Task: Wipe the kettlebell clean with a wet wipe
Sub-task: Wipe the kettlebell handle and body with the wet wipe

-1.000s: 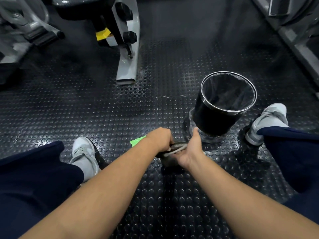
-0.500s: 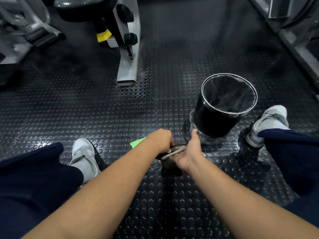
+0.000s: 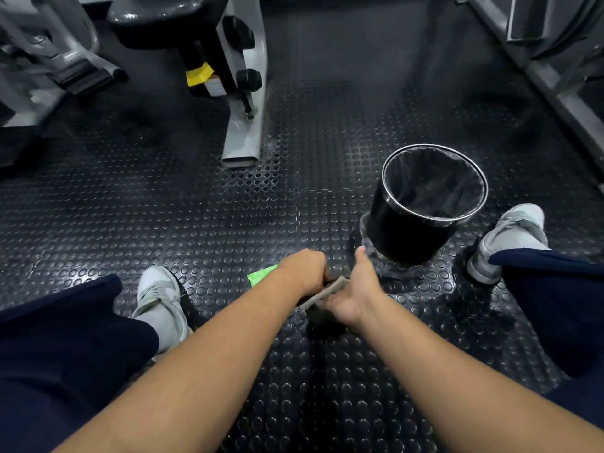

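A small dark kettlebell [image 3: 322,318] stands on the studded rubber floor between my legs, mostly hidden by my hands. My left hand [image 3: 305,271] is closed over its top from the left. My right hand [image 3: 353,297] presses a greyish wet wipe [image 3: 327,291] against the kettlebell's right side, thumb pointing up. The wipe shows as a folded strip between my two hands.
A bright green packet [image 3: 260,276] lies on the floor just behind my left wrist. A black bin [image 3: 405,230] with a liner stands to the front right. My grey shoes [image 3: 160,299] [image 3: 510,237] flank the spot. Gym machine frames [image 3: 243,132] stand further ahead.
My right hand has slid slightly towards me with the wipe along the kettlebell. My left hand has stayed closed in the same place.
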`<act>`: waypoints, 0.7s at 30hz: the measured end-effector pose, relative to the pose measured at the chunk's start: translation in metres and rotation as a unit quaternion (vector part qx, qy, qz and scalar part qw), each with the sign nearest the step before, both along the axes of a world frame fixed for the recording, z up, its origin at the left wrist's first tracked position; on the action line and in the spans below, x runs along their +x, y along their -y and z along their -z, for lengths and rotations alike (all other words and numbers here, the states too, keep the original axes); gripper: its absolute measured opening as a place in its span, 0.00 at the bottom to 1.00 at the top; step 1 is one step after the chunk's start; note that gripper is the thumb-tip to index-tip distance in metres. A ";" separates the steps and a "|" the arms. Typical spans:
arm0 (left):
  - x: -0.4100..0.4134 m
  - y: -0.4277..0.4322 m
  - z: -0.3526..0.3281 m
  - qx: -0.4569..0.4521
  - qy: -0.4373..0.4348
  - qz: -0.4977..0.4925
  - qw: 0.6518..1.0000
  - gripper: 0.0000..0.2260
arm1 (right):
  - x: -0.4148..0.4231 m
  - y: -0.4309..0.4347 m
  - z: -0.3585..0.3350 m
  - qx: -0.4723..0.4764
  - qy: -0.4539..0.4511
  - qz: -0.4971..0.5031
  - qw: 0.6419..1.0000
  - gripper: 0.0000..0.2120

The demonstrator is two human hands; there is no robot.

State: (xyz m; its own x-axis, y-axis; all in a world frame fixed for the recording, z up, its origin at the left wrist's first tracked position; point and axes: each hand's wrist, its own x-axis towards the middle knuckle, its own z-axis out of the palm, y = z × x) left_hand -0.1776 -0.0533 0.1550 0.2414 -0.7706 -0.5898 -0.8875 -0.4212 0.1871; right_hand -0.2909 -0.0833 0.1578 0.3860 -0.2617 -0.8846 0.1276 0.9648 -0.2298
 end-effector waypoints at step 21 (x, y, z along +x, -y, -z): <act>0.002 0.001 0.002 0.000 0.008 0.021 1.000 0.16 | -0.015 0.017 0.001 0.037 0.023 0.031 0.999 0.50</act>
